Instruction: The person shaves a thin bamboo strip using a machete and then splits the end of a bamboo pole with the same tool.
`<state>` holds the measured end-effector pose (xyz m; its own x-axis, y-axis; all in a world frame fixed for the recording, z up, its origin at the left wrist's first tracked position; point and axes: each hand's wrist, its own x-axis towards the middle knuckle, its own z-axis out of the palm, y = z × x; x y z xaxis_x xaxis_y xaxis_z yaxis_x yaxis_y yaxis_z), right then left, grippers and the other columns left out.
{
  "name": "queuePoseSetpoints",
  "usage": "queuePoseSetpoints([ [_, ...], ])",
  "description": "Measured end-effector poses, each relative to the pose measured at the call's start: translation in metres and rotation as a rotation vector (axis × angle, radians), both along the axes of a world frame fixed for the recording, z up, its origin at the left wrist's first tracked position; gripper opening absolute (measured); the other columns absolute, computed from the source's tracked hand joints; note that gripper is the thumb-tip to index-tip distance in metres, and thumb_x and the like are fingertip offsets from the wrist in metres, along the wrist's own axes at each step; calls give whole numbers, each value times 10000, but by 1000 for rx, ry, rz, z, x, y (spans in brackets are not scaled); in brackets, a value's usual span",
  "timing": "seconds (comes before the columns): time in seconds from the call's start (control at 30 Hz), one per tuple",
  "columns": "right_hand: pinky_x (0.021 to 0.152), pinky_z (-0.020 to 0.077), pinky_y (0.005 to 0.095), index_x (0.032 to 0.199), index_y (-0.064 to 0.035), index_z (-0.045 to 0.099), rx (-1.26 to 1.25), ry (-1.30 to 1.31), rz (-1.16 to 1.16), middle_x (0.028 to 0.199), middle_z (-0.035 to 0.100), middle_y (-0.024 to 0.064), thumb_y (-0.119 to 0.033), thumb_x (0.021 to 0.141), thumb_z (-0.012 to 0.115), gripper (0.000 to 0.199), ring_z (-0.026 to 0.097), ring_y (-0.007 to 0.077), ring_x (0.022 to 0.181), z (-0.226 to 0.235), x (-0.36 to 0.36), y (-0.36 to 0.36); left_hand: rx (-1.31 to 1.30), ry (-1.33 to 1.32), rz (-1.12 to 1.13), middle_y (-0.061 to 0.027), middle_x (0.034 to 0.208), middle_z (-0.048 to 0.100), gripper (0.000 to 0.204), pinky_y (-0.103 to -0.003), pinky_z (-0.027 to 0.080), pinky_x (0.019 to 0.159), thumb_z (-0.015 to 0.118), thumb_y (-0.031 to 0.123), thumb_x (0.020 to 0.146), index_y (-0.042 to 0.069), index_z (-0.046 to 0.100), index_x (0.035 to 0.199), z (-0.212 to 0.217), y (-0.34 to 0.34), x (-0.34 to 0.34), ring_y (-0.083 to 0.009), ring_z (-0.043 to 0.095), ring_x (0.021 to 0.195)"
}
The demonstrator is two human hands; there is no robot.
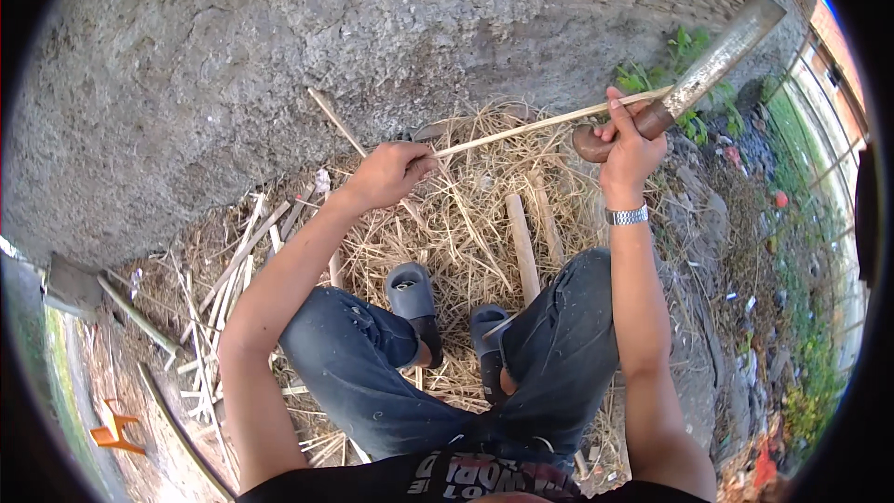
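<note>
My left hand (396, 173) is closed, pinching one end of a thin, pale bamboo strip (521, 129). The strip slants up to the right and reaches my right hand (629, 151) and the base of a machete blade. That hand wraps round the dark, curved wooden handle of the machete (726, 54), whose broad, worn metal blade points to the upper right. The strip's far end lies at the thumb and fingers of this hand; whether they grip it too is hard to tell.
Shavings (466, 224) cover the ground around my sandals (410, 291). A round wooden stick (523, 247) lies between my knees, and several split sticks (228, 289) are piled at left. A rough wall (372, 47) rises ahead. Green plants (684, 56) grow beside the blade. An orange stool (117, 428) stands far left.
</note>
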<state>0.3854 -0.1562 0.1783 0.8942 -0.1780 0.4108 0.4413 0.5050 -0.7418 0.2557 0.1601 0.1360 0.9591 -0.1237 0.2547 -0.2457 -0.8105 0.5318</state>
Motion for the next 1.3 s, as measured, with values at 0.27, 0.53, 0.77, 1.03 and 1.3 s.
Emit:
queuePoseSetpoints([
  [0.27, 586, 521, 272, 973, -89, 568, 219, -213, -173, 1092, 698, 234, 64, 886, 677, 208, 509, 77, 562, 68, -103, -99, 52, -106, -115, -197, 863, 652, 250, -440, 502, 743, 643, 239, 991, -4, 677, 1038, 29, -6, -11, -368, 618, 786],
  [0.53, 670, 507, 249, 917, -83, 599, 302, -362, -196, 1174, 690, 166, 30, 976, 590, 128, 490, 50, 601, 83, -239, -172, -261, -366, 38, -107, 799, 664, 294, -346, 503, 642, 664, 285, 997, -6, 706, 1004, 82, -17, -50, -173, 591, 681],
  [0.77, 701, 503, 252, 835, -107, 603, 403, -393, -312, 1209, 694, 194, 30, 990, 581, 208, 460, 39, 592, 83, -274, -207, -680, -219, -155, -31, 873, 669, 281, -296, 505, 763, 588, 246, 1050, -14, 693, 1041, 112, -112, -142, -111, 612, 849],
  [1.03, 671, 500, 247, 858, -143, 539, 404, -93, -194, 1155, 699, 114, 5, 982, 608, 205, 452, 23, 581, 19, -280, -144, -1167, 195, -521, -201, 1573, 363, 695, -461, 416, 1101, 373, 480, 1088, 6, 230, 1575, 42, -239, -183, -289, 422, 1417],
  [1.3, 565, 515, 286, 927, -151, 472, 468, 330, 4, 1092, 720, 162, 6, 954, 652, 240, 501, 60, 538, -30, -291, -76, -1811, -151, -153, -94, 1028, 689, 180, -433, 535, 934, 407, 252, 1111, 107, 508, 1081, 42, -253, -135, -237, 673, 1006],
])
